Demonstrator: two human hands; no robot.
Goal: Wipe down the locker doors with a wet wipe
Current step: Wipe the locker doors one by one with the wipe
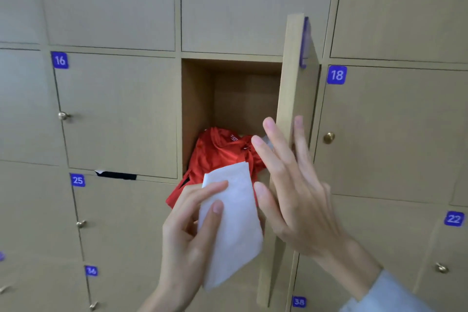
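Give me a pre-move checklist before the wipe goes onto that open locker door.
1. Wet wipe in the grip of the left hand: ok, thumb and fingers pinch it.
2. Wipe folded flat for wiping: ok, it hangs as a flat folded strip.
3. Open door steadied: ok, the right hand lies flat-fingered against its edge.
4. Wipe touching the door: not ok, it hangs in front of the opening, apart from the door.
5. Opening clear for closing: not ok, red clothing spills over the front edge.
6. Wipe wet enough: cannot tell.
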